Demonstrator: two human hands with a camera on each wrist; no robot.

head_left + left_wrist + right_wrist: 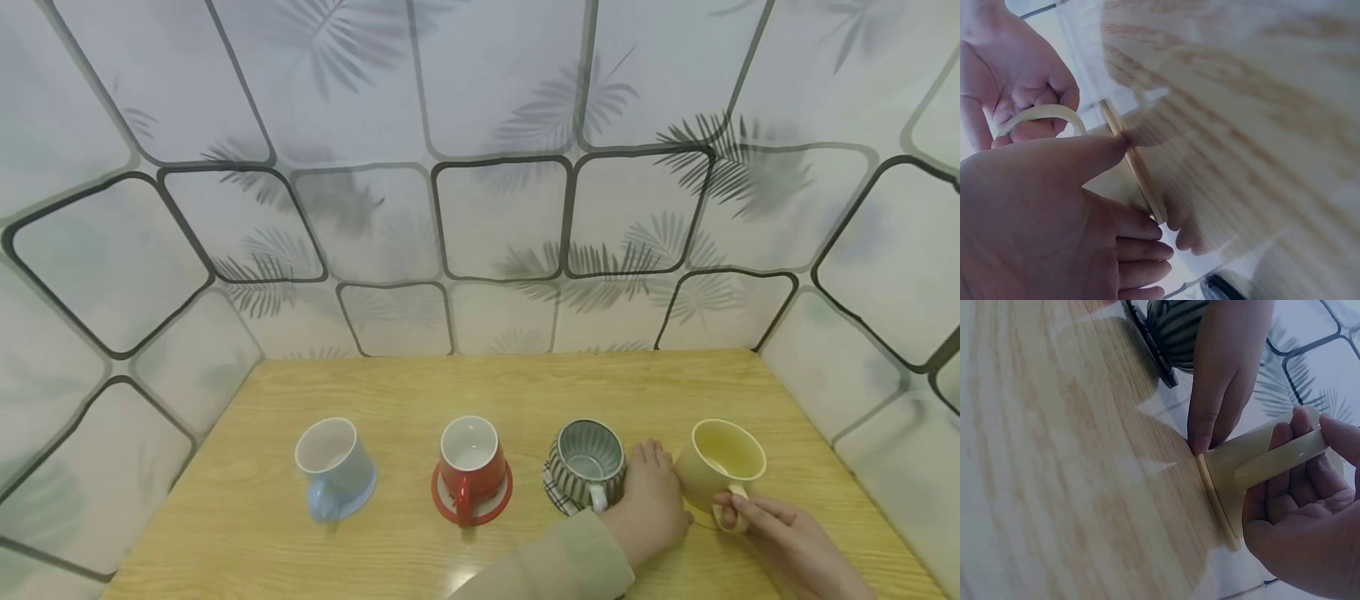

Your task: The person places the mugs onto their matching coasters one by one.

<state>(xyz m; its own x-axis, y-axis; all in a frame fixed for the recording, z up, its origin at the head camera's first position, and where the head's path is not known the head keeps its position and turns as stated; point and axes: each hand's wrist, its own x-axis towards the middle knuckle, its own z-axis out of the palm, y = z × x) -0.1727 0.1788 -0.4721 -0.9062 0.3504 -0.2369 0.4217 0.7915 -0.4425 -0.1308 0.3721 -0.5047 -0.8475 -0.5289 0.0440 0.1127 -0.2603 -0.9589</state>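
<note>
My right hand (pixel 798 546) grips the handle (pixel 1282 462) of a pale yellow mug (pixel 696 477) at the right of the table. The mug stands upright on a thin, light-coloured coaster (pixel 1217 503), mostly hidden under it in the head view. Between this mug and a striped grey mug (pixel 562 467), my left hand (pixel 651 504) reaches down with straight fingers. Its thumb touches the coaster's edge in the left wrist view, and its fingertips lie farther along the same edge. The striped mug sits on a checked coaster (pixel 557 492), close beside the left hand.
A red mug (pixel 487 479) rests on a red-rimmed coaster (pixel 508 492) near the middle of the wooden table (pixel 397 550). Farther left, a light blue mug (pixel 348 475) stands on a blue coaster (pixel 367 492). Patterned walls (pixel 495 217) enclose the back and sides.
</note>
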